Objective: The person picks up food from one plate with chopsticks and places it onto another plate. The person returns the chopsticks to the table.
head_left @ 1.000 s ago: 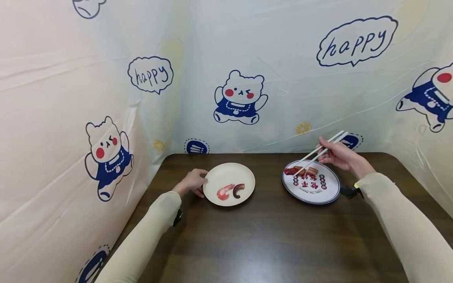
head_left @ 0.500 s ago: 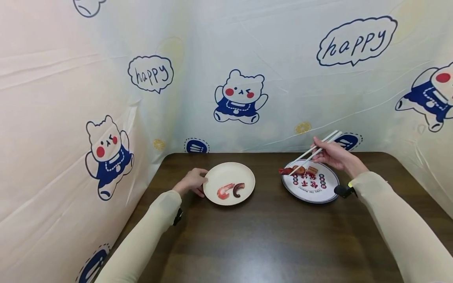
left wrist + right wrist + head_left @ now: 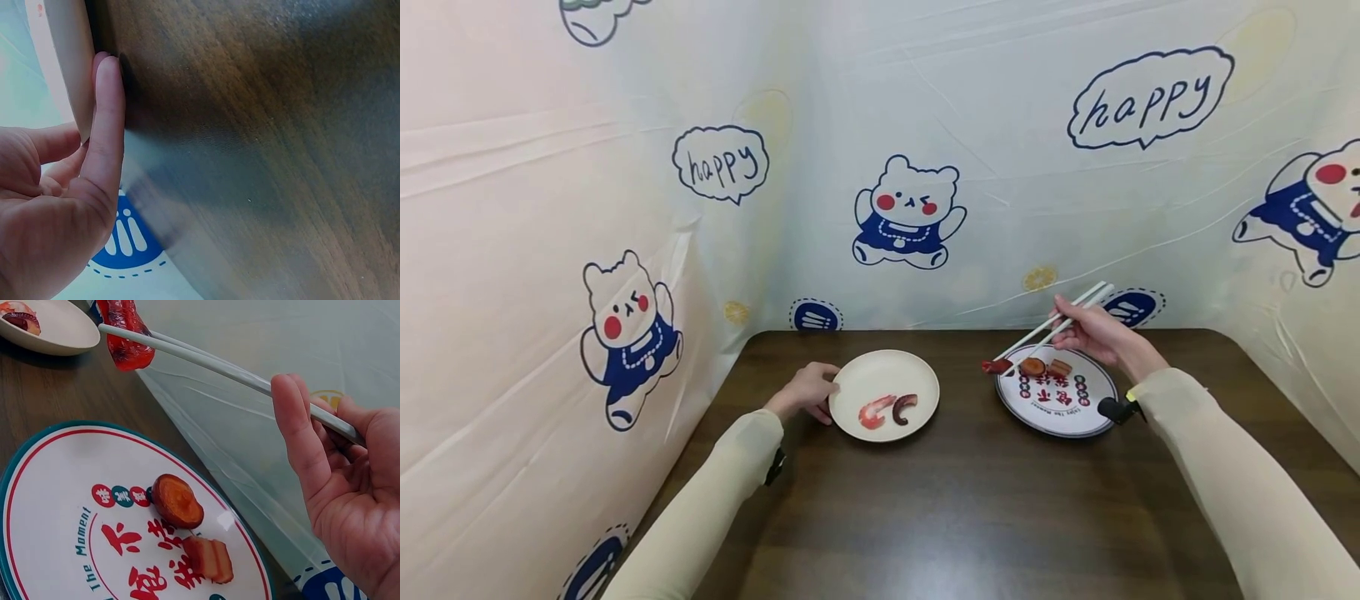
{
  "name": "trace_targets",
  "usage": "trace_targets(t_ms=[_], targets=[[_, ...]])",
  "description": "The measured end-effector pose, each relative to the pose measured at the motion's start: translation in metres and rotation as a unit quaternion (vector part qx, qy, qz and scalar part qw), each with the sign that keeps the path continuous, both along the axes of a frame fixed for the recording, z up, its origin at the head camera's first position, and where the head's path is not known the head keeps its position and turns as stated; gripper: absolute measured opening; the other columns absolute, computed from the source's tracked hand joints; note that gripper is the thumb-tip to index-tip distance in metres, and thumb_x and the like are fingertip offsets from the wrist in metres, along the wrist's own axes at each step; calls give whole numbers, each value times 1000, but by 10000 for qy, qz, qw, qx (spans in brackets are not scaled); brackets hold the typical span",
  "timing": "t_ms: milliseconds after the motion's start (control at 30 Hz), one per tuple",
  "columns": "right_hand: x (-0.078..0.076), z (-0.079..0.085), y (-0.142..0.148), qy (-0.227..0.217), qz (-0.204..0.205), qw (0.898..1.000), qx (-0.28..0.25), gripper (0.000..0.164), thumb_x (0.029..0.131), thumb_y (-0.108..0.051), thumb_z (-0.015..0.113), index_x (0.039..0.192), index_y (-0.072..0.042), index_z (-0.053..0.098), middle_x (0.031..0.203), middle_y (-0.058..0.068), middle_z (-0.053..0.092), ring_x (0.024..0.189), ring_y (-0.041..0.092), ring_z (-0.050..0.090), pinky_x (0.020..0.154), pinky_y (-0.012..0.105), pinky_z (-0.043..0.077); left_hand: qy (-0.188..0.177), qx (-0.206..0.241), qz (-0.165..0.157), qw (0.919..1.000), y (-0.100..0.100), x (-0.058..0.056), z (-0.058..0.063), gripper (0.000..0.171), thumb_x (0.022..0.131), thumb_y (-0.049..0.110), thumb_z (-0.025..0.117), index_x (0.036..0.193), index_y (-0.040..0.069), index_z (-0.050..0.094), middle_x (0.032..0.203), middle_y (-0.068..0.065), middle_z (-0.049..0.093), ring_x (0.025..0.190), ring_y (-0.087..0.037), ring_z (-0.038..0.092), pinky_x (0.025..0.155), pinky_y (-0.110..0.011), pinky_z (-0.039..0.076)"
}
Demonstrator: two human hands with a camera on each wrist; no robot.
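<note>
My left hand (image 3: 808,389) pinches the left rim of a cream plate (image 3: 883,371), thumb on top and fingers beneath, as the left wrist view shows. On that plate lie a pink shrimp (image 3: 876,412) and a dark curled tentacle piece (image 3: 905,408). With my right hand (image 3: 1097,331) I grip a pair of pale chopsticks (image 3: 206,361). Their tips clamp a glossy red piece of food (image 3: 128,337), raised near the left edge of a printed white plate (image 3: 1030,410). A round brown piece like a mushroom cap (image 3: 178,501) and a layered pork-like piece (image 3: 209,559) lie on the printed plate.
Both plates are on a dark wooden table (image 3: 940,500), with a stretch of tabletop between them. A pale curtain (image 3: 1000,208) with bear prints hangs close behind the table and along its sides.
My right hand has moved left with the chopsticks. The red piece has shifted left, from over the printed plate to its left edge, apart from the brown pieces. My left hand stays at the cream plate.
</note>
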State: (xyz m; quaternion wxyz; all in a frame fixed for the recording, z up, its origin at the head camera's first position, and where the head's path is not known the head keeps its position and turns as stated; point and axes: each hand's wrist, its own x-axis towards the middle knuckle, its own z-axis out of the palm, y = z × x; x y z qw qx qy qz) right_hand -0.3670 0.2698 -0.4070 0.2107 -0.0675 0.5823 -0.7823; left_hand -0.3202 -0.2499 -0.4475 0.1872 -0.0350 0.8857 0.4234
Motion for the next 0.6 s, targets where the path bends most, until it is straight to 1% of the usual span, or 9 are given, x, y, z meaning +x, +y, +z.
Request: trace_targets(t_ms=[133,233,467,600], targets=[[-3,5,-5,56,-15,10000,-33,41,114,-33,47,99,-1,69,78,12,71,65,20,73,66,29,65,39,55,12,10000,0,-1,4,45,109,6,54,153,0,49,97,-22,68,68,-29,74,61,-40,66],[-5,7,-9,81,-3,10000,-9,41,114,-33,46,99,-2,69,78,11,71,65,20,74,66,29,65,62,51,10,10000,0,-1,4,44,109,7,54,152,0,50,97,-22,68,68,-29,73,61,-40,66],[-5,1,-15,134,170,9996,-166,44,115,-30,41,98,-1,69,78,11,71,65,20,74,68,30,66,48,-36,-25,10000,0,2,1,43,109,8,54,151,-1,50,98,-21,68,68,-29,74,61,-39,66],[-5,1,-19,100,176,9996,-186,42,115,-30,42,97,-4,69,79,10,71,65,20,74,68,30,66,52,-29,-23,10000,1,3,2,43,109,7,54,151,-1,50,99,-21,68,68,-29,74,61,-40,66]])
